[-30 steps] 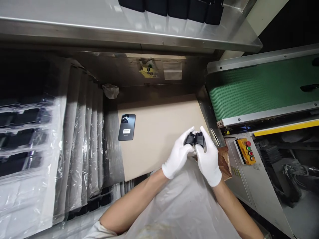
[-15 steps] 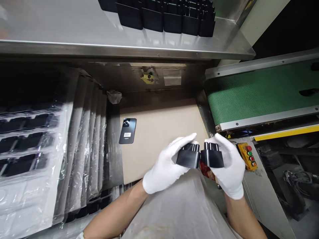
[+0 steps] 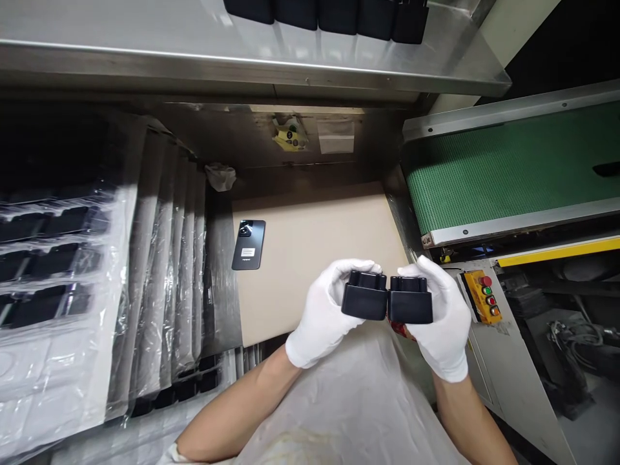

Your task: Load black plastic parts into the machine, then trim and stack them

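1. Holding one chunky black piece per hand, basically. The left hand (image 3: 317,316) is half curled in its white glove, gripping the left black piece (image 3: 364,302) round its outer side.

2. Same deal with the right hand (image 3: 446,323), also gloved in white: fingers bent partway, hanging on to the right black piece (image 3: 411,306) by its outer side.

3. Both pieces sit side by side, inner ends super close. Can't tell if they're actually touching. They're up in front of the pale apron (image 3: 349,407), around the near right corner of the tan board (image 3: 300,284) as the head camera sees it.

4. Dark phone (image 3: 248,247) is lying back-up on the board, over by its left edge, well apart from the hands.

5. Left of that there's a big stack of clear plastic trays (image 3: 162,278) with black parts showing in them.

6. Up top, more black parts (image 3: 338,16) are lined up on a metal shelf (image 3: 145,55).

7. Off to the right: a green conveyor belt (image 3: 494,171), plus a yellow button box (image 3: 478,300) below it, near the right hand.
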A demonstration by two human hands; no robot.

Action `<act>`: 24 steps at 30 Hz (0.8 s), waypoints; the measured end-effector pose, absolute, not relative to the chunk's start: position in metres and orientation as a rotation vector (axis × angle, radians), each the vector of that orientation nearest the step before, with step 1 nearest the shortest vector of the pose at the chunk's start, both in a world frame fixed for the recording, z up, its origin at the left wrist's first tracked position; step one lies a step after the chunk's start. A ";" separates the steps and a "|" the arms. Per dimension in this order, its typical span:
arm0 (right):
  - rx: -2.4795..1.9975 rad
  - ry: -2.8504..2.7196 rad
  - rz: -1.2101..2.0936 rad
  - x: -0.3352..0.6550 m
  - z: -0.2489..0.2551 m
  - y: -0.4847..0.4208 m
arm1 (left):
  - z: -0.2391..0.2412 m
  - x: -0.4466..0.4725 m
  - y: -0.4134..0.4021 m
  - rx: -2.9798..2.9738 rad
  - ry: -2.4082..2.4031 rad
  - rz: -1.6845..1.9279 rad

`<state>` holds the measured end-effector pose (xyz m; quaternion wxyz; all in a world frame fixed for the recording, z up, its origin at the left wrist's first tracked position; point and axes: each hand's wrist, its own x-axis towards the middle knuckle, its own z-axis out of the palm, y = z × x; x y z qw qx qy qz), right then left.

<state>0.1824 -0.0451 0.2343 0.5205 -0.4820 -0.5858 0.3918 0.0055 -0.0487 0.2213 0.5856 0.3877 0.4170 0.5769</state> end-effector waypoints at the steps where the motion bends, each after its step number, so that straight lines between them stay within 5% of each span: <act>1: -1.139 -1.414 0.925 0.182 0.235 -0.045 | 0.221 0.005 -0.048 0.916 0.971 1.345; 24: -1.116 -1.947 0.331 0.194 0.256 -0.050 | 0.224 0.011 -0.044 1.529 1.171 1.607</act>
